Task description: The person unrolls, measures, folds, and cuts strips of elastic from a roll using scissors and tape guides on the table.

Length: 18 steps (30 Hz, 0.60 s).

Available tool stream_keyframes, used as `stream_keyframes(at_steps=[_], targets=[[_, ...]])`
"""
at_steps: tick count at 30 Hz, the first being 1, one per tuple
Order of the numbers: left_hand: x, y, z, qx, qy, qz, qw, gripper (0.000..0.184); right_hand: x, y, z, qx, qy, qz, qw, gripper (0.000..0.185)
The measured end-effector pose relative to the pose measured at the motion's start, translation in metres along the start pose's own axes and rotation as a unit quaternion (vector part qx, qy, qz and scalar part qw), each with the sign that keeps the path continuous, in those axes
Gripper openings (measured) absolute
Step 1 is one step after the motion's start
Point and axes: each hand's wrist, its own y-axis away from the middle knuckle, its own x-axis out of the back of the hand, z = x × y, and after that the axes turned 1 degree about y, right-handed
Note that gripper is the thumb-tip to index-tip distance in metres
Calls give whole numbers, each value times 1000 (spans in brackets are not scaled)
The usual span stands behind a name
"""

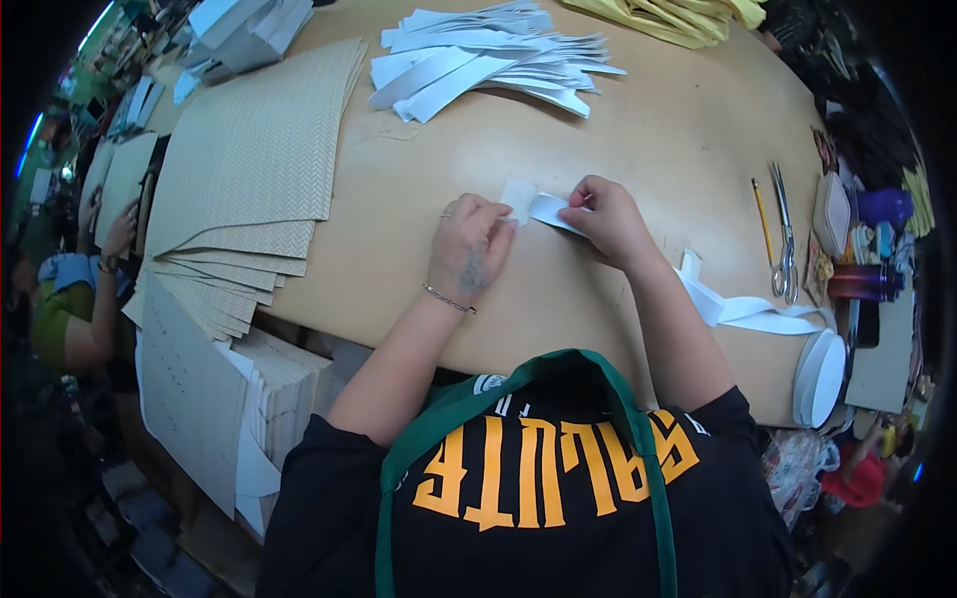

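In the head view, a small pale, see-through-looking square piece [519,194] lies on the table in front of me. My left hand [471,249] has its fingers curled in at the square's left edge, gripping it at the fingertips. A short white strip [554,211] runs from beside the square into my right hand [608,221], which pinches its right end between thumb and fingers. The strip's left end is close to the square; whether they overlap I cannot tell.
White strips [488,55] are piled at the back, with yellow material [678,20] beyond. Woven-textured sheets [249,149] fan out at left. On the right are a pencil [763,221], scissors [785,234] and a roll of white band [819,379]. Another person's arm [105,289] shows far left.
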Motion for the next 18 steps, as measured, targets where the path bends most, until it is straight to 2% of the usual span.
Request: stream_keyframes(at_steps=[3, 7, 10, 13, 16, 18], targets=[[-5, -2, 7, -61, -74, -1, 995, 14, 1, -2, 0, -3, -3, -22, 1000, 16], [-10, -8, 13, -35, -84, -27, 995, 15, -4, 1, 1, -9, -18, -27, 999, 22], [-12, -9, 12, -32, -87, -25, 995, 16, -3, 6, -6, 29, 52, -30, 998, 27], [-13, -11, 12, -31, -84, -17, 996, 16, -2, 7, -6, 35, 48, -33, 998, 24], [-14, -12, 11, -38, -89, -22, 995, 15, -4, 9, -7, 116, 135, 7, 984, 22], [-15, -13, 11, -36, -95, -26, 995, 14, -6, 13, -10, 133, 169, 28, 976, 22]])
